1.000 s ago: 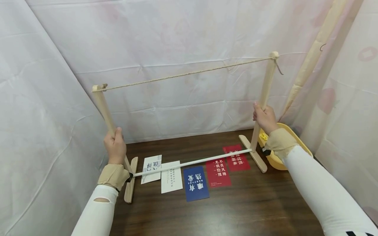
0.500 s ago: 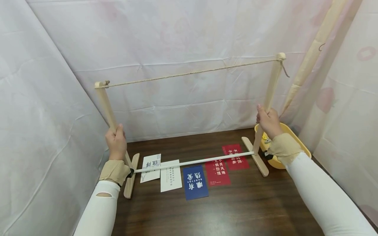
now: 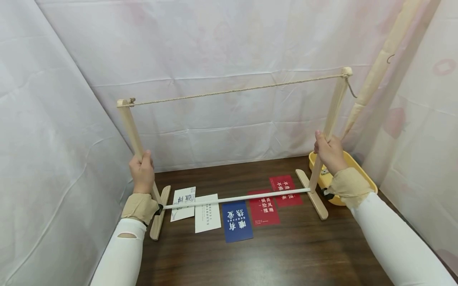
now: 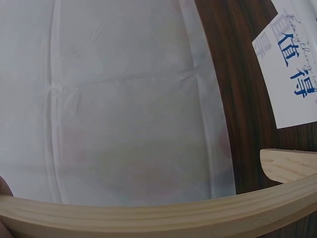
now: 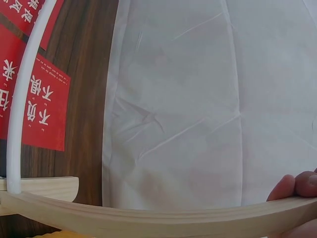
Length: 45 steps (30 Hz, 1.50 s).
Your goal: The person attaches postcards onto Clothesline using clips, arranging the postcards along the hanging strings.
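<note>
A wooden stand point(image 3: 336, 107) has two posts on flat feet, a white rod point(image 3: 236, 198) low between them and a twine point(image 3: 229, 91) strung across the tops. My left hand point(image 3: 142, 173) grips the left post point(image 4: 148, 218) about midway up. Around the right post point(image 5: 163, 220) my right hand point(image 3: 330, 153) is wrapped at a similar height. Under and in front of the rod lie two white cards point(image 3: 208, 214), a blue card point(image 3: 237, 228) and two red cards point(image 3: 264, 216). In the wrist views only a few fingertips show beside the posts.
A yellow basin point(image 3: 363, 174) with small clips inside stands behind my right wrist. The dark wooden table point(image 3: 250, 262) meets a pale curtain point(image 3: 222, 147) at the back, and more curtain hangs at both sides. A cloth-wrapped pole point(image 3: 375, 71) rises at the right.
The stand's right end has come slightly to the right and nearer to me, my right hand with it. The left end has shifted a little right. Both hands keep their grip; the cards stay put.
</note>
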### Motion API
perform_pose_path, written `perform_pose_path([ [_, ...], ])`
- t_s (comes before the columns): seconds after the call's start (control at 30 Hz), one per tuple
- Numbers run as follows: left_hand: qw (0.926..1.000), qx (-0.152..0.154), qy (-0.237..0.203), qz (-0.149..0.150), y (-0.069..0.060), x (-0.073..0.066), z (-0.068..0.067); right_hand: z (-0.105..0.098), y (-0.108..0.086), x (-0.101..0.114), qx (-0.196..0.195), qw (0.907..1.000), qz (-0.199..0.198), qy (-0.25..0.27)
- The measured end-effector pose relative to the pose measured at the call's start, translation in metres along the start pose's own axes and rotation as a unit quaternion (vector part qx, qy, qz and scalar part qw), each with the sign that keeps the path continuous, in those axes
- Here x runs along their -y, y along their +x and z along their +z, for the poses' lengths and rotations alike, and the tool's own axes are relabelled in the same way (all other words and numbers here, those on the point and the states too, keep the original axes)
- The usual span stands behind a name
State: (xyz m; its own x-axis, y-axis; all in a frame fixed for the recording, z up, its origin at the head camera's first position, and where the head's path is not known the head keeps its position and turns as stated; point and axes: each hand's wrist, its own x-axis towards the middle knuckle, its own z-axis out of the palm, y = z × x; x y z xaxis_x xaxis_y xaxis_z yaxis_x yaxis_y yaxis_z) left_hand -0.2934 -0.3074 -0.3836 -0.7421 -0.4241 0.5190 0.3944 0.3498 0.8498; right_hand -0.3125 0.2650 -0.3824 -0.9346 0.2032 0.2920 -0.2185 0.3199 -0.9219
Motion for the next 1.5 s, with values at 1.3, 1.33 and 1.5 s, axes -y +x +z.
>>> perform_pose_path([
  [1.3, 0.9966, 0.040, 0.034, 0.064, -0.006, -0.018, -0.014, -0.025, 0.000, 0.023, 0.045, 0.9989, -0.009, 0.012],
  [1.33, 0.9961, 0.035, 0.029, 0.075, -0.005, -0.020, -0.015, -0.026, 0.000, 0.025, 0.045, 0.9988, -0.009, 0.015],
  [1.5, 0.9921, 0.004, 0.007, 0.125, 0.000, -0.034, -0.016, -0.032, 0.003, 0.032, 0.038, 0.9984, -0.018, 0.036],
])
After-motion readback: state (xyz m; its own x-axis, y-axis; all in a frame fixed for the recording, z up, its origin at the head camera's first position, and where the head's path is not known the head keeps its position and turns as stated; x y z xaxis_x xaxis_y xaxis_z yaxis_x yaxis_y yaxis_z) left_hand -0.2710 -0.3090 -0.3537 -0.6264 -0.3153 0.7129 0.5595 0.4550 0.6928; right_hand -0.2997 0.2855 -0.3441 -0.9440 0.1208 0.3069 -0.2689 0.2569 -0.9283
